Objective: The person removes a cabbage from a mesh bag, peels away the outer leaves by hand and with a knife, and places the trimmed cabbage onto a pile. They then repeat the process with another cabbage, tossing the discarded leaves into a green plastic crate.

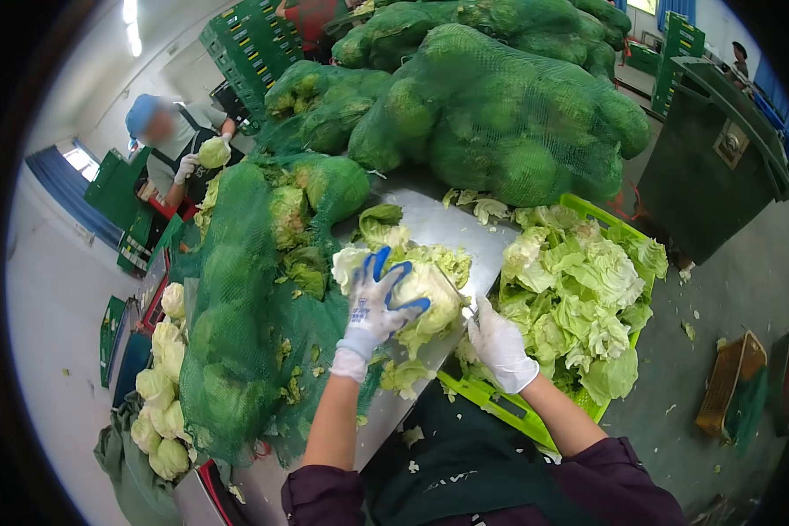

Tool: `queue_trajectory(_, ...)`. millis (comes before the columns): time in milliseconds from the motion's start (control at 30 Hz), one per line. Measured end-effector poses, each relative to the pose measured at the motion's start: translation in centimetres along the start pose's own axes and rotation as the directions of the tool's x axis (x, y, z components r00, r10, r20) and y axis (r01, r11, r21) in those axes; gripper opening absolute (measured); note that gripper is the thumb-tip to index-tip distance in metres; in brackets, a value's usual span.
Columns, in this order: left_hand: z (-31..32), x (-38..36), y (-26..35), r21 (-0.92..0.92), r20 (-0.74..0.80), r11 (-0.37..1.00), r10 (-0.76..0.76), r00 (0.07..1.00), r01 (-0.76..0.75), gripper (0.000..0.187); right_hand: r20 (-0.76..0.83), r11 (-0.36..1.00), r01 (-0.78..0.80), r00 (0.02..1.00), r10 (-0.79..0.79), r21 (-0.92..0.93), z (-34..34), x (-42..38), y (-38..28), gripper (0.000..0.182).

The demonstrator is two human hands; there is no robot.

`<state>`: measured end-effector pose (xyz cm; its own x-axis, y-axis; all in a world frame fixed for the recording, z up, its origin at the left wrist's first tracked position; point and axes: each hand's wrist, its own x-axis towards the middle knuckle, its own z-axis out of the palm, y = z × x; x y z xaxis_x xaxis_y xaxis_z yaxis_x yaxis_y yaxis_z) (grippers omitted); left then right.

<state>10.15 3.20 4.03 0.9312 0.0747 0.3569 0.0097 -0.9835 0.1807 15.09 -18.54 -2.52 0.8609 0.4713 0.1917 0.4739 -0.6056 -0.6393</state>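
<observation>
My left hand (373, 307), in a white glove with blue on the fingers, presses on a pale green cabbage (428, 294) over the metal table (443, 226). Its fingers are spread across the top and side of the head. In a thin white glove, my right hand (501, 346) is closed around a knife (457, 293). The thin blade lies against the cabbage's right side, and the handle is mostly hidden in my fist. Loose leaves (405, 379) lie under and around the head. Just right of my hands, a lime-green crate (500, 412) is heaped with cut leaves (579, 298).
Green net sacks of cabbages (500, 114) are piled at the back; another net sack (232, 316) lies left. Trimmed cabbages (159, 386) line the left edge. A co-worker (184, 145) holds a cabbage at far left. A dark bin (710, 167) and brown crate (732, 381) stand right.
</observation>
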Motion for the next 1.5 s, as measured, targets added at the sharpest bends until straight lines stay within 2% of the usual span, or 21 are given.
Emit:
queue_trajectory(67, 3.3, 0.7, -1.6, -0.580, 0.016, 0.808, -0.119, 0.993, 0.106, 0.074, -0.085, 0.984, 0.161, 0.982, -0.168, -0.082, -0.2, 0.2, -0.1, 0.048)
queue_trajectory(200, 2.6, 2.1, 2.6, -0.332, -0.025, 0.924, -0.209, 0.978, 0.189, 0.076, -0.029, 0.963, 0.206, 0.976, -0.214, -0.171, 0.2, 1.8, 0.6, 0.029)
queue_trajectory(333, 3.1, 2.8, 3.8, -0.241, -0.048, 0.941, -0.257, 0.965, 0.239, 0.074, -0.016, 0.971, 0.143, 0.989, -0.149, -0.194, 1.6, 2.4, 1.8, 0.021)
queue_trajectory(400, 3.3, 2.9, 4.3, -0.209, -0.063, 0.949, -0.256, 0.965, 0.238, 0.073, -0.114, 0.935, 0.070, 0.987, -0.116, -0.347, 2.4, 2.7, 1.5, 0.018)
queue_trajectory(600, 4.7, 2.9, 3.9, -0.177, -0.188, 0.958, -0.259, 0.947, 0.227, 0.059, -0.026, 0.962, -0.060, 0.998, 0.056, -0.267, 1.4, 5.6, 0.2, 0.015)
queue_trajectory(633, 5.0, 2.5, 3.7, -0.015, -0.193, 0.981, -0.194, 0.962, 0.195, 0.060, 0.025, 0.964, -0.013, 0.999, 0.020, -0.267, 0.9, 6.8, -0.1, 0.014)
queue_trajectory(667, 4.6, 2.9, 5.4, -0.068, -0.201, 0.949, -0.314, 0.928, 0.307, 0.060, 0.078, 0.965, 0.027, 0.997, -0.006, -0.262, 0.4, 7.2, -0.3, 0.014)
queue_trajectory(867, 4.5, 2.9, 5.9, -0.107, -0.152, 0.907, -0.420, 0.895, 0.408, 0.068, 0.268, 0.964, -0.008, 0.960, 0.082, -0.267, -1.9, 8.9, -1.6, 0.017)
queue_trajectory(933, 4.1, 2.7, 6.6, -0.038, -0.153, 0.890, -0.454, 0.878, 0.453, 0.064, 0.425, 0.924, 0.174, 0.905, -0.014, -0.340, -2.2, 9.7, -1.3, 0.020)
queue_trajectory(1067, 3.7, 1.1, 7.1, -0.120, -0.212, 0.915, -0.402, 0.891, 0.385, 0.063, 0.365, 0.870, 0.188, 0.931, -0.010, -0.456, -2.4, 11.9, 2.0, 0.018)
queue_trajectory(1100, 3.4, 0.1, 7.2, -0.137, -0.254, 0.927, -0.374, 0.892, 0.350, 0.062, 0.168, 0.982, -0.175, 0.972, 0.162, 0.067, -2.5, 11.7, 4.7, 0.020)
queue_trajectory(1133, 3.5, -0.8, 6.8, -0.187, -0.268, 0.919, -0.387, 0.882, 0.346, 0.062, 0.089, 0.704, -0.355, 0.918, 0.386, 0.616, -2.2, 12.3, 8.1, 0.024)
queue_trajectory(1167, 4.1, -1.6, 5.3, -0.337, -0.285, 0.889, -0.409, 0.867, 0.309, 0.062, -0.007, 0.954, -0.236, 0.970, 0.242, 0.183, 0.3, 13.8, 12.6, 0.030)
queue_trajectory(1200, 4.9, -2.4, 4.0, -0.481, -0.280, 0.835, -0.435, 0.856, 0.267, 0.061, -0.022, 0.948, -0.084, 0.996, 0.082, -0.307, 2.7, 14.3, 15.6, 0.037)
queue_trajectory(1233, 5.0, -3.0, 3.1, -0.581, -0.259, 0.778, -0.456, 0.852, 0.240, 0.061, -0.014, 0.947, -0.081, 0.997, 0.080, -0.311, 1.7, 12.8, 13.7, 0.037)
queue_trajectory(1300, 5.5, -4.9, 1.7, -0.708, -0.188, 0.672, -0.475, 0.860, 0.217, 0.061, 0.109, 0.996, -0.092, 0.990, 0.092, -0.006, -1.5, 8.6, 6.2, 0.044)
queue_trajectory(1333, 5.3, -5.8, 1.5, -0.706, -0.192, 0.671, -0.489, 0.851, 0.227, 0.061, 0.191, 0.920, -0.152, 0.978, 0.087, 0.362, 0.0, 7.0, 4.7, 0.060)
queue_trajectory(1367, 4.7, -6.5, 1.6, -0.602, -0.193, 0.765, -0.416, 0.889, 0.227, 0.061, 0.367, 0.769, -0.355, 0.915, 0.169, 0.532, -1.7, 4.9, 0.3, 0.069)
queue_trajectory(1400, 3.8, -6.7, 1.9, -0.489, -0.183, 0.846, -0.336, 0.924, 0.211, 0.062, 0.540, 0.688, -0.458, 0.834, 0.113, 0.563, -1.5, 4.0, -1.3, 0.071)
queue_trajectory(1467, 2.0, -6.4, 3.2, -0.538, -0.180, 0.826, -0.307, 0.935, 0.167, 0.064, 0.450, 0.636, -0.426, 0.883, 0.136, 0.643, 0.7, 3.2, -2.1, 0.066)
queue_trajectory(1500, 1.6, -6.4, 3.2, -0.673, -0.159, 0.717, -0.383, 0.910, 0.184, 0.064, 0.389, 0.665, -0.328, 0.919, 0.060, 0.671, 0.7, 3.6, -1.9, 0.065)
